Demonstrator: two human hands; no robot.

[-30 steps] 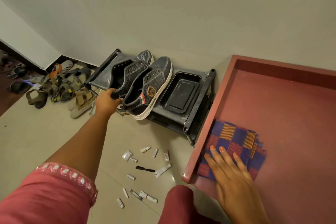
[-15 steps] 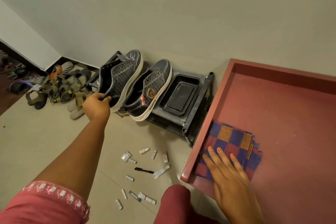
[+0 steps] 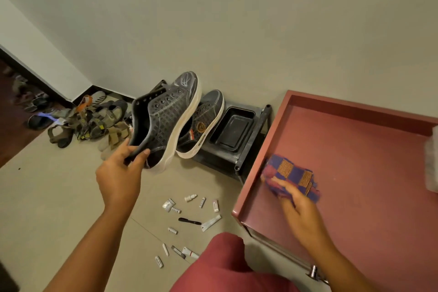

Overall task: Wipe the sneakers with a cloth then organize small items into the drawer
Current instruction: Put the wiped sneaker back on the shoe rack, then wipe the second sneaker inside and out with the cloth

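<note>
Sneaker (image 3: 166, 121) hangs mid-frame, heel pinched by the left hand (image 3: 118, 173); its mate (image 3: 201, 123) stays on the rack (image 3: 251, 142). Right hand (image 3: 301, 206), blurred, grips the cloth (image 3: 291, 173) in the drawer (image 3: 355, 149).

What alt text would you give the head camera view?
The left hand lifts a grey mesh sneaker with a white sole off a black plastic rack, while the right hand gathers a blue and orange checked cloth in a red wooden drawer.

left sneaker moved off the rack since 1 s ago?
Yes. The left hand has lifted the sneaker off the black rack, toward the person; its mate remains there.
</note>
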